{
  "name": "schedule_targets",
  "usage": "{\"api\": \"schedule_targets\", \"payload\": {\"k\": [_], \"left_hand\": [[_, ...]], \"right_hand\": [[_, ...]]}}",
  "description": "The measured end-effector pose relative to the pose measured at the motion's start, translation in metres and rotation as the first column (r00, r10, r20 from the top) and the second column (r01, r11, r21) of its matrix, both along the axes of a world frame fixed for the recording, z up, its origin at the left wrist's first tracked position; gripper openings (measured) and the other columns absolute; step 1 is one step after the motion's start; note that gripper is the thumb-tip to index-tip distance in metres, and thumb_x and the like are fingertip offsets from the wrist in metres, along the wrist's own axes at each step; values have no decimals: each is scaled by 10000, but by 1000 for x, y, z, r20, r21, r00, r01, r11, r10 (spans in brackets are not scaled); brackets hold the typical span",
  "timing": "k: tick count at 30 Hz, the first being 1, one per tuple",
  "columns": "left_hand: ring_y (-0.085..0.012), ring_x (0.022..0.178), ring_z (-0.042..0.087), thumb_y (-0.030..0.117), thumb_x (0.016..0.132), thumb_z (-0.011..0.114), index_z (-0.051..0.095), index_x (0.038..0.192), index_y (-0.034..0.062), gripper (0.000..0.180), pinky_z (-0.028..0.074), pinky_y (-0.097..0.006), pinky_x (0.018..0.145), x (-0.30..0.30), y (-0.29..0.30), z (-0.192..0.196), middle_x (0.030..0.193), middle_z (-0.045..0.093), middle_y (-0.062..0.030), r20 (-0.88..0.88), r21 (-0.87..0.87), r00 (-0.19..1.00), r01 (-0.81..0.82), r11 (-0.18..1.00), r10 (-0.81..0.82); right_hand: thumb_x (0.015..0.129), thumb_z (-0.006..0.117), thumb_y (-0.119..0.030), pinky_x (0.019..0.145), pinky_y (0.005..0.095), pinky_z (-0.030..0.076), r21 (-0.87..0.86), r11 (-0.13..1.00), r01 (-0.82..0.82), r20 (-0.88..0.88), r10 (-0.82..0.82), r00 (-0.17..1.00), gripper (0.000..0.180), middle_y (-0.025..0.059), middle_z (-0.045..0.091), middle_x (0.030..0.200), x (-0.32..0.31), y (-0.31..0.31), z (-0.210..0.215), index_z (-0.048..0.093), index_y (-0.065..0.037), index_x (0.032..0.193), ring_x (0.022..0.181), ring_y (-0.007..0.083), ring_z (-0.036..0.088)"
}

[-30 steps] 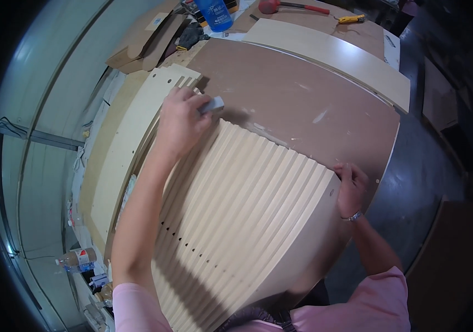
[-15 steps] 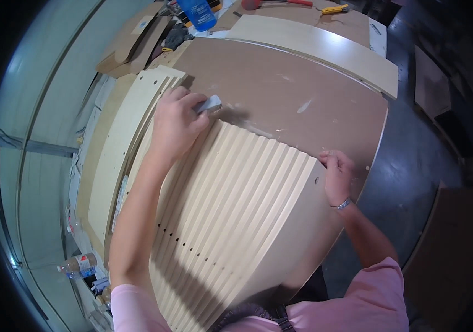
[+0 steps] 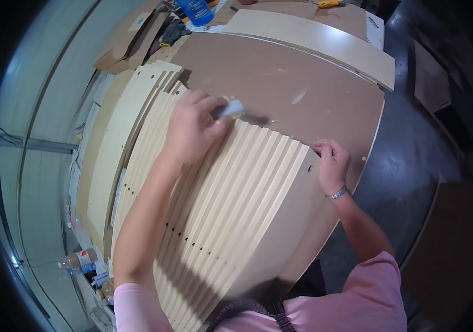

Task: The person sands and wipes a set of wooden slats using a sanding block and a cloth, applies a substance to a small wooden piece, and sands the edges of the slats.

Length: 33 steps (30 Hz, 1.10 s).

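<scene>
A row of several pale wooden boards (image 3: 236, 188) stands on edge, packed side by side, with small dark holes along the edges. My left hand (image 3: 195, 124) is closed round a small grey-white block (image 3: 228, 109) at the far ends of the boards. The block's underside is hidden, so I cannot tell whether it touches the wood. At the far corner of the rightmost board, my right hand (image 3: 332, 161) has its fingers curled and pressed together against the board's end. Whether the fingertips grip that board is hard to see.
The boards rest on a brown sheet (image 3: 280, 83) with pale scuffs. More pale panels (image 3: 131, 110) lean at the left, and a long panel (image 3: 314, 41) lies across the far side. A blue bottle (image 3: 196, 11), cardboard (image 3: 128, 39) and a plastic bottle (image 3: 79, 261) are around the edges.
My left hand has moved right along the board ends with the block. My right hand stays at the rightmost board's corner. The whole view has shifted slightly.
</scene>
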<state>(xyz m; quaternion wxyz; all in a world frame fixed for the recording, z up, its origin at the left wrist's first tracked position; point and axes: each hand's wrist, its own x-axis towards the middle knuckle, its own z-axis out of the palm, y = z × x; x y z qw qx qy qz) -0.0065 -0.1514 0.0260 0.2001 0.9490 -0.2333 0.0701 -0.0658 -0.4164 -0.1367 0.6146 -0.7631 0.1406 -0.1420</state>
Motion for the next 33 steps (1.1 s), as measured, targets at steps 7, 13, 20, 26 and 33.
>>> {"api": "schedule_targets", "payload": {"k": [7,13,20,26,33], "left_hand": [[-260,895,575,48,724,670,670,1003,-2,283,463,-346,844,-69,69,5,910,622,-117,-108,30,977,-183,983,185],[-282,861,588,93,726,668,686,952,5,243,468,-370,812,-107,105,11,881,641,-123,1,-54,934,-358,932,358],[-283,915,560,90,741,696,683,997,53,259,456,-393,856,-163,126,12,925,630,-97,-46,99,939,-336,937,341],[-295,888,555,79,714,692,688,993,56,280,467,-392,822,-317,190,15,891,611,-103,-87,160,818,-552,819,568],[-308,894,563,65,697,685,679,985,36,290,463,-408,798,-488,242,14,878,610,-115,54,192,612,-782,593,789]], "right_hand": [[896,528,-121,607,295,501,41,999,3,19,-3,1000,225,108,674,690,3,0,-4,668,32,808,628,183,660],[898,483,-75,703,274,519,39,999,5,2,-5,1000,238,93,692,747,4,3,-7,676,57,857,733,144,654],[924,452,-95,712,277,471,66,995,-68,61,64,996,282,71,670,764,7,-8,-21,657,76,838,736,124,598],[935,454,-156,688,290,456,-46,996,-79,68,82,994,318,74,667,758,10,-9,-25,664,65,844,715,128,583],[939,477,-222,720,322,464,-163,987,14,84,-1,996,345,109,670,778,14,-7,-18,671,57,878,733,176,603]]}}
